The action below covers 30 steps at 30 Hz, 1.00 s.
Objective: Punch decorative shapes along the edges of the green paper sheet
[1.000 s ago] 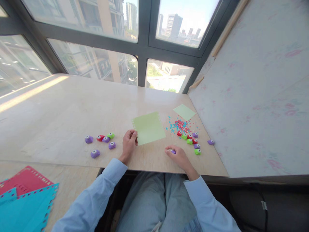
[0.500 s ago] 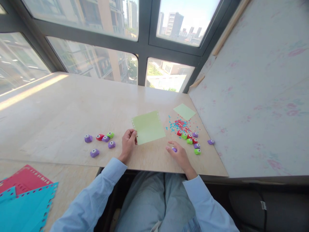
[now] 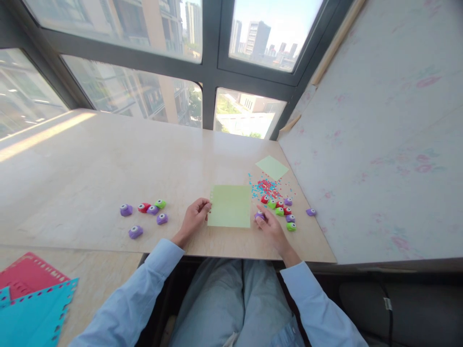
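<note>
My left hand (image 3: 194,218) pinches the left edge of a pale green sheet of paper (image 3: 231,206), which has a row of small punched holes along that edge. Just right of the sheet, the fingers of my right hand (image 3: 272,228) are closed around a purple craft punch (image 3: 259,216) with a white-and-dark round top. Beyond that hand sits a cluster of red, green and purple craft punches (image 3: 279,211). Behind them lies a pile of red and blue paper bits (image 3: 266,188).
Another green sheet (image 3: 272,167) lies near the wall (image 3: 379,144). Several more punches (image 3: 152,209) are on the left of the table (image 3: 108,159). Punched red paper (image 3: 32,272) and blue paper (image 3: 43,313) rest at lower left. One purple punch (image 3: 311,212) stands by the wall.
The green sheet has turned straighter and come down nearer me. My right hand has closed on the purple punch and brought it slightly up, beside the sheet's right edge. The view has shifted slightly.
</note>
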{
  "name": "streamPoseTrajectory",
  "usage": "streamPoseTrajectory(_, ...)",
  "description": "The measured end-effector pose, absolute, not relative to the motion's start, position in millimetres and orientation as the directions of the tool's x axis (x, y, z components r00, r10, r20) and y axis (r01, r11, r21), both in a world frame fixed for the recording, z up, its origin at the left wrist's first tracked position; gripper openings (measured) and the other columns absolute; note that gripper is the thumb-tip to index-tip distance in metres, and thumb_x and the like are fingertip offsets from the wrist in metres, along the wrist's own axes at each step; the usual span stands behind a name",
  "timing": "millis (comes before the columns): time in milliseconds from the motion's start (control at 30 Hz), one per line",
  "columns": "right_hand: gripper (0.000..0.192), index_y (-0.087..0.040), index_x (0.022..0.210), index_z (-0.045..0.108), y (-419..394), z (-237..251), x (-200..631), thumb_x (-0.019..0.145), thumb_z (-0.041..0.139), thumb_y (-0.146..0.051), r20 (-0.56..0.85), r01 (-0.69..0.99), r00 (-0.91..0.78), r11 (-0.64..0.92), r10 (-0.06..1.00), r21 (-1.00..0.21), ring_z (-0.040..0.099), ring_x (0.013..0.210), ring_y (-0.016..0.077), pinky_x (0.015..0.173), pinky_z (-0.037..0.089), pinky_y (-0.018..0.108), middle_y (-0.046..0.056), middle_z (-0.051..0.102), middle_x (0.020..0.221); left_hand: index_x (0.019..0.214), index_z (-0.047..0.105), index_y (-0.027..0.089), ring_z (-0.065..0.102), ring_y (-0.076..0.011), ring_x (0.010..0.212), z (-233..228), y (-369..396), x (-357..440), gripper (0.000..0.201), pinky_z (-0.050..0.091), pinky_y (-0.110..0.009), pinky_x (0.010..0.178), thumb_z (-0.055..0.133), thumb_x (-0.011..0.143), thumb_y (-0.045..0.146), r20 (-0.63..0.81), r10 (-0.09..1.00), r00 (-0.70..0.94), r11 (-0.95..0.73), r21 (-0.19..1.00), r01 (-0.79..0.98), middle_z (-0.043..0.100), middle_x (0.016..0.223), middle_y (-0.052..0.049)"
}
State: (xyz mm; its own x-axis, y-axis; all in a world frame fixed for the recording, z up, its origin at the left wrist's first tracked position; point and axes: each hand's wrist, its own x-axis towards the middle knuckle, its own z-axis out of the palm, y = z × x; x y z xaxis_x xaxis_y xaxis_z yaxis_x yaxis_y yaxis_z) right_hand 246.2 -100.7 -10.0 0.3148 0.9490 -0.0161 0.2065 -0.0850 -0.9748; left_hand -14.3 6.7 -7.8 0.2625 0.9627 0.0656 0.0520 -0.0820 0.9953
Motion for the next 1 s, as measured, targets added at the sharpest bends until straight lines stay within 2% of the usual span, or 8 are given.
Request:
streamPoseTrajectory(67,0.048,-0.022,0.125,0.065,-101,-12,247,0.083,0.065,-0.045,0.090,0.336,0.291,-0.013,0.953,-0.942,0.065,0.107,0.0235,0.093,0.053,0.039,0.009,0.069,0.120,0.079,0.060,0.020,0.047,-0.0109,0.048,-7,6,-14,0.022,0.036,-0.022,0.045,0.060,0.084,0.042,0.062,0.959,0.277,-0.079,0.996,0.052,0.051,0.060,0.004)
streamPoseTrajectory(133,0.041,-0.022,0.117,0.069,-102,-12,248,0.081,0.067,-0.044,0.160,0.413,0.273,0.034,0.949,-0.910,0.062,0.114,0.0251,0.101,0.049,0.042,0.009,0.069,0.121,0.079,0.059,0.020,0.045,-0.0109,0.048,-7,6,-14,0.022,0.036,-0.022,0.046,0.060,0.085,0.041,0.058,0.958,0.282,-0.077,0.996,0.054,0.051,0.060,0.005)
streamPoseTrajectory(233,0.035,-0.023,0.109,0.072,-102,-11,252,0.081,0.069,-0.042,0.190,0.449,0.271,0.050,0.944,-0.892,0.064,0.106,0.0246,0.097,0.050,0.042,0.009,0.072,0.114,0.078,0.059,0.021,0.045,-0.0114,0.049,-7,6,-14,0.021,0.035,-0.022,0.047,0.059,0.086,0.041,0.065,0.956,0.285,-0.088,0.994,0.070,0.051,0.060,0.004)
streamPoseTrajectory(333,0.033,-0.023,0.110,0.072,-100,-14,254,0.082,0.069,-0.039,0.172,0.411,0.263,0.051,0.949,-0.910,0.066,0.099,0.0227,0.093,0.052,0.041,0.008,0.073,0.114,0.079,0.060,0.021,0.045,-0.0123,0.052,-7,6,-15,0.020,0.035,-0.022,0.048,0.058,0.086,0.040,0.068,0.955,0.288,-0.099,0.991,0.093,0.052,0.062,0.003)
streamPoseTrajectory(667,0.029,-0.021,0.108,0.072,-93,-21,254,0.083,0.068,-0.035,0.235,0.439,0.302,0.084,0.924,-0.894,0.068,0.095,0.0228,0.089,0.055,0.040,0.009,0.073,0.111,0.081,0.064,0.020,0.054,-0.0161,0.066,-6,6,-14,0.018,0.041,-0.026,0.061,0.056,0.086,0.036,0.132,0.957,0.259,-0.187,0.962,0.198,0.060,0.070,0.000)
streamPoseTrajectory(800,0.028,-0.022,0.108,0.073,-93,-22,254,0.084,0.067,-0.036,0.250,0.481,0.277,0.092,0.928,-0.872,0.068,0.099,0.0234,0.091,0.056,0.041,0.009,0.073,0.113,0.087,0.065,0.020,0.057,-0.0177,0.072,-7,7,-14,0.020,0.043,-0.027,0.065,0.054,0.087,0.037,0.120,0.956,0.269,-0.185,0.954,0.234,0.063,0.076,-0.001)
streamPoseTrajectory(1000,0.030,-0.023,0.110,0.071,-93,-30,254,0.083,0.070,-0.036,0.266,0.479,0.299,0.097,0.916,-0.872,0.070,0.094,0.0231,0.088,0.058,0.040,0.008,0.074,0.109,0.093,0.065,0.019,0.060,-0.0185,0.077,-6,6,-15,0.024,0.046,-0.029,0.070,0.051,0.089,0.038,0.087,0.958,0.274,-0.171,0.939,0.300,0.067,0.082,-0.002)
